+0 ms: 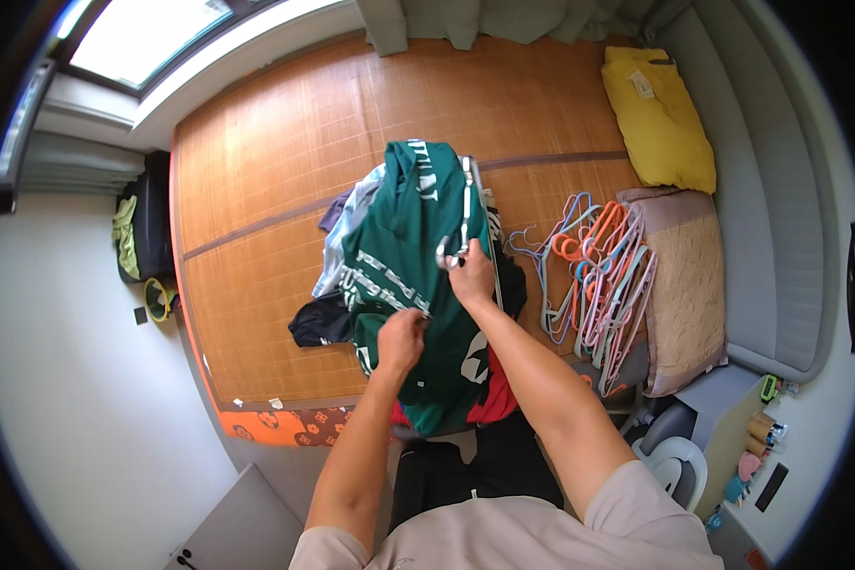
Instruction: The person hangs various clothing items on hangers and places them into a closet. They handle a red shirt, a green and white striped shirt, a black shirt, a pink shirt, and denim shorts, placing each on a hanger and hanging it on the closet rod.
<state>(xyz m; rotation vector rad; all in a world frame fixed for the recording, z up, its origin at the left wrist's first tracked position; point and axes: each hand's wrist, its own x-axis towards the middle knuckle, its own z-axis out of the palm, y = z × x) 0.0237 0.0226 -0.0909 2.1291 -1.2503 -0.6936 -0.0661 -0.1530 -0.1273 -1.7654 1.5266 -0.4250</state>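
A dark green garment (399, 228) with white print lies spread over a pile of clothes in front of me. My left hand (404, 337) is closed, pinching the garment's cloth near a line of white print. In my closed right hand (473, 275) is a pale clothes hanger (466, 204), its hook end beside my fingers and its long part reaching away along the garment's right side. From under the green garment stick out light blue cloth (356, 218), a black garment (321, 321) on the left and red cloth (496, 394) near me.
Many-coloured clothes hangers (598, 275) lie heaped to the right on the tan woven mat (266, 180). Past them are a beige pillow (684, 285) and a folded yellow cloth item (657, 119) against the grey padded headboard (774, 190). A bedside cabinet (727, 408) stands near right.
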